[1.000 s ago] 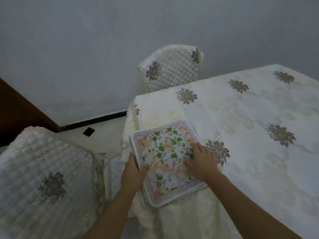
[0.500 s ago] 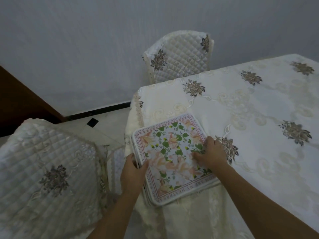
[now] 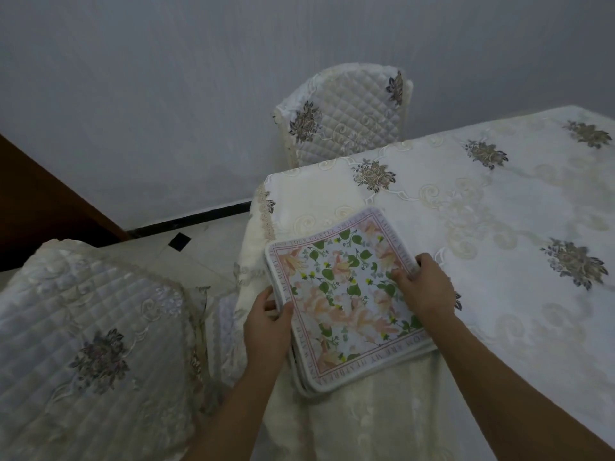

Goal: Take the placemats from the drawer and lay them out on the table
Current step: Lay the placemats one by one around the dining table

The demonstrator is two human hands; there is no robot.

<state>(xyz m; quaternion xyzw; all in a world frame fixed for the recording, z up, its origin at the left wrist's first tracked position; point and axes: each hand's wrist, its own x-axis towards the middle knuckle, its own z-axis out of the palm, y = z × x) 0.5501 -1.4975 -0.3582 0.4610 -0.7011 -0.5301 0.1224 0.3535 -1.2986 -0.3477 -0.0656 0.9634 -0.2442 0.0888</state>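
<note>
A stack of square placemats with pink and green flowers and a lettered border lies on the near left corner of the table, partly overhanging its edge. My left hand grips the stack's left edge, thumb on top and fingers underneath. My right hand pinches the right edge of the top placemat, fingers curled round it. The placemats lower in the stack show only as thin edges.
An embroidered white cloth covers the table. A quilted chair back stands at the table's far end, and another quilted chair is close on my left. Tiled floor lies between, with a dark wooden panel at far left.
My right hand slid from the flat top of the stack to its right edge and curled round the top placemat. My left hand kept its grip on the left edge.
</note>
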